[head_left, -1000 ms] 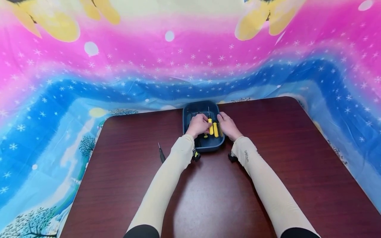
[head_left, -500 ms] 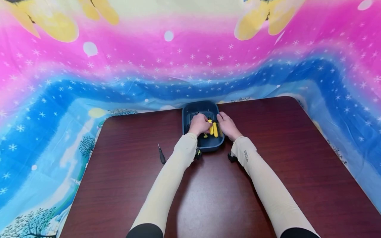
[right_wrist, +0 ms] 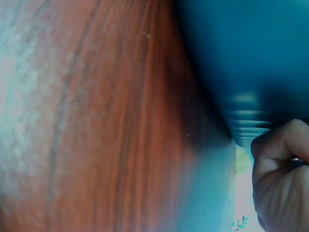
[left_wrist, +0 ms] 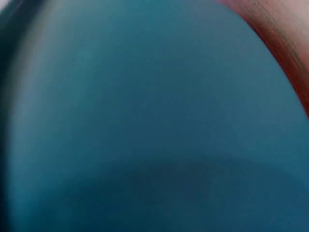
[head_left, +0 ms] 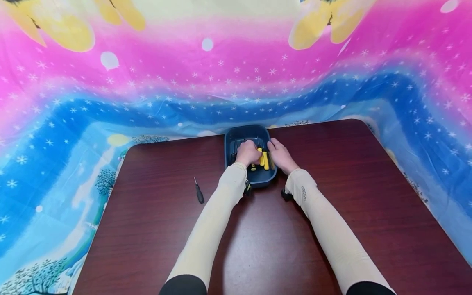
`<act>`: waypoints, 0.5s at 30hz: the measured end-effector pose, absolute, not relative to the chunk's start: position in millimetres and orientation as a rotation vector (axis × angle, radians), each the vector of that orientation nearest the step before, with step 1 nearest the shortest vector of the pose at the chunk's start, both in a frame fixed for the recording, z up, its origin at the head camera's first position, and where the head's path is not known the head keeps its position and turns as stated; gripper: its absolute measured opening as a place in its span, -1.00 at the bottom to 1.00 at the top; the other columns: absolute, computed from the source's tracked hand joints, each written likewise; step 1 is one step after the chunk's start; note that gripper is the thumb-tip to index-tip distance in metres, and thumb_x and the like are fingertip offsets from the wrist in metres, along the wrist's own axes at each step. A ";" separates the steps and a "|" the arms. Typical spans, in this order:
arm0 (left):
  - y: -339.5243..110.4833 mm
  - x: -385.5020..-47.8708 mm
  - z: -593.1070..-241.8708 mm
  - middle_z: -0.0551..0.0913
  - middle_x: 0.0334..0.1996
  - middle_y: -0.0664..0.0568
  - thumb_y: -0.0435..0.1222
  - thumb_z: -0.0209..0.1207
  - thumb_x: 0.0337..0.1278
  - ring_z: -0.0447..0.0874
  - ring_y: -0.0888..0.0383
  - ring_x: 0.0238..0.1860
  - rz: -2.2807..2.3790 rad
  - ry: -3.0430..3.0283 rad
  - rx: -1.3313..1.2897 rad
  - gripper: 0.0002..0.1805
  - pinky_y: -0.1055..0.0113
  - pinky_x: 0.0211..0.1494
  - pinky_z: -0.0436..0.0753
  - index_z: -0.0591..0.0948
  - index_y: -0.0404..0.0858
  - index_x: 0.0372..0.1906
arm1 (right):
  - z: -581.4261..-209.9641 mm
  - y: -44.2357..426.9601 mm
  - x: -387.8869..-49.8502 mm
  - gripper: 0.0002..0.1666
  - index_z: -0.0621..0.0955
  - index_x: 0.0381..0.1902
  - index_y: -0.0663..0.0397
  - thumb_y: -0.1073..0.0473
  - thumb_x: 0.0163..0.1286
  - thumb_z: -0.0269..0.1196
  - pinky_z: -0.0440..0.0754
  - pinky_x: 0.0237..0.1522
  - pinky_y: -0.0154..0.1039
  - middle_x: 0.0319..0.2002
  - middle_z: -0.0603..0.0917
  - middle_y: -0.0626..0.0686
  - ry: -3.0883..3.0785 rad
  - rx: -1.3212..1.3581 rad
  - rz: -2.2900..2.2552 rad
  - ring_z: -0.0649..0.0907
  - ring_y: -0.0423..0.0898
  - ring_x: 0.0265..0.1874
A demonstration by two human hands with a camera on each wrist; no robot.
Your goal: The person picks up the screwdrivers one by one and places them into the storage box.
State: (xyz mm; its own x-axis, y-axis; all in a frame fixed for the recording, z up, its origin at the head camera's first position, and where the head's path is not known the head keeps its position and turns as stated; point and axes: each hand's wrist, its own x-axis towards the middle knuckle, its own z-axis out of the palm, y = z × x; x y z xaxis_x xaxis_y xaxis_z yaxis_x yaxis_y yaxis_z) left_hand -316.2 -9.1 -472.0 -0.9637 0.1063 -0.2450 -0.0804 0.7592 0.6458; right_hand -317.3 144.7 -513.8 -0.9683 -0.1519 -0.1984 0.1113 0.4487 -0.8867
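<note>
A dark blue plastic bin (head_left: 250, 181) stands at the table's far edge, with small tools inside. My left hand (head_left: 248, 153) reaches into it, fingers curled at a yellow-handled screwdriver (head_left: 261, 159) that it appears to pinch; the fingertips are mostly hidden. Just right of that lies a second yellow handle (head_left: 266, 161). My right hand (head_left: 281, 155) holds the bin's right wall; in the right wrist view its bent fingers are at the ribbed corner. Only blurred blue bin wall (left_wrist: 159, 106) fills most of the left wrist view.
A black-handled screwdriver (head_left: 199, 192) lies on the brown wooden table (head_left: 155, 229), left of the bin. Some dark items (head_left: 233, 157) lie in the bin's left side. A patterned cloth (head_left: 236, 73) hangs right behind the table.
My left hand has shifted slightly right and its forearm has swung right, baring the whole black screwdriver. More of the yellow-handled screwdriver is covered. My right hand stays at the bin.
</note>
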 end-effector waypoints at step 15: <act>-10.7 -318.2 -474.1 0.74 -0.58 0.01 -0.24 0.25 0.41 0.77 0.11 -0.48 0.966 2.691 0.055 -0.69 0.25 -0.20 0.73 0.76 -0.31 -0.46 | -514.5 146.0 -318.2 -0.21 -0.05 0.70 0.10 -0.16 0.73 -0.25 0.06 0.61 0.18 0.69 -0.02 0.15 2.447 -0.033 -1.501 0.03 0.15 0.67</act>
State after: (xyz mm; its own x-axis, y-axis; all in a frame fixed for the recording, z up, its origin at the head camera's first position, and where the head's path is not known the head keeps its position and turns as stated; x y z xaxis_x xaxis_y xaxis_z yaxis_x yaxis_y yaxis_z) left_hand -318.2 -10.7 -474.1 -0.9598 0.1296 -0.2489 -0.0582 0.7757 0.6284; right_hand -318.2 146.0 -514.5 -0.9632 -0.1595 -0.2166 0.1208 0.4630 -0.8781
